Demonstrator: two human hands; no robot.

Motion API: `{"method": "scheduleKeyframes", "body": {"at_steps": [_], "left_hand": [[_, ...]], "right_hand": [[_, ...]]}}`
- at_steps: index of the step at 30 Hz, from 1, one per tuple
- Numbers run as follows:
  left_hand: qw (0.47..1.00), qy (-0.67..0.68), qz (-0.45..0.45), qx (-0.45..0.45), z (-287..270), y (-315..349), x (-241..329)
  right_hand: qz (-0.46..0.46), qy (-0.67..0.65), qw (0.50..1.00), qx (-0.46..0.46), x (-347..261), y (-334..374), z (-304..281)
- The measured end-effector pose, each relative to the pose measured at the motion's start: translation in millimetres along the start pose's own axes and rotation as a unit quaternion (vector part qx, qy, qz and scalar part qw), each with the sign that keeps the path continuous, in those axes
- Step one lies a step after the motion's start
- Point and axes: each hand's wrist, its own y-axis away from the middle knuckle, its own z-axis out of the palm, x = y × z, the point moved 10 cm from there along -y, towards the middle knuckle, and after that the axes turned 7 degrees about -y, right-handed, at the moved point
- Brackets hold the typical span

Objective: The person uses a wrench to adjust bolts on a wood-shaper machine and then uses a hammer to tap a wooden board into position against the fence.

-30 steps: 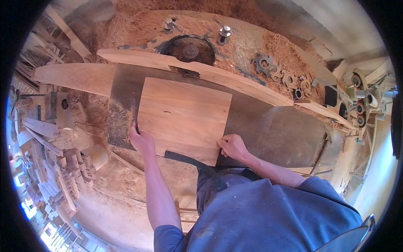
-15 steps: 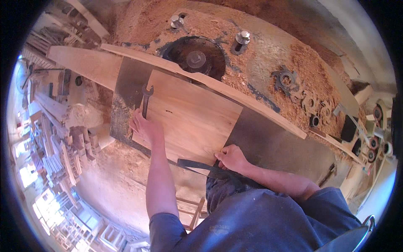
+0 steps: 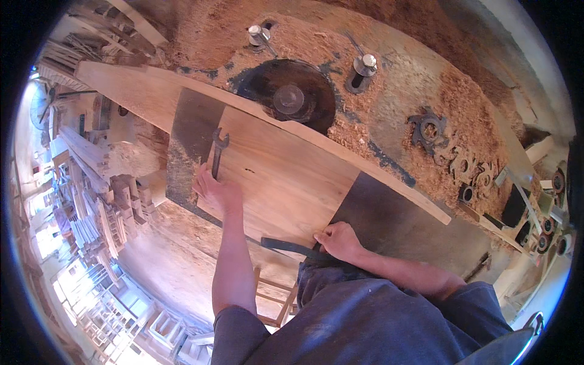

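My left hand (image 3: 219, 191) is closed round a dark open-end wrench (image 3: 217, 155), its jaw pointing away from me. The wrench lies over the left edge of a flat wooden board (image 3: 280, 179), and the hand rests at that edge. At the board's near right corner, my right hand (image 3: 340, 241) is closed, its fingertips at the edge; whatever is between them is hidden. A dark flat strip (image 3: 286, 246) runs from beside that hand along the board's near edge. Beneath the board is a dark metal machine table (image 3: 401, 213).
A long wooden fence (image 3: 340, 153) crosses behind the board. Beyond it are a round recess with a spindle (image 3: 288, 100), two bolts (image 3: 365, 68), a toothed cutter head (image 3: 429, 129), several rings and heaped sawdust (image 3: 468, 103). Stacked timber (image 3: 85, 207) stands at left.
The whole view has shifted slightly, so the scene sits a little lower and to the right. Both hands and the wrench keep nearly the same places on the board.
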Motion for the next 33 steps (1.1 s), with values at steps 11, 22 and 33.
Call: {"method": "scheduleKeyframes", "body": {"at_steps": [11, 22, 33], "left_hand": [[0.999, 0.004, -0.017, -0.029, 3, -1, -2], [0.999, -0.013, -0.024, -0.025, 7, 0, -9], [0.997, -0.026, 0.061, -0.038, -8, 27, 26]], "right_hand": [[0.012, 0.002, 1.000, -0.021, -8, 2, 0], [0.019, 0.004, 0.999, -0.027, -4, 2, 6], [-0.052, -0.313, 0.948, 0.014, 37, 65, -81]]}}
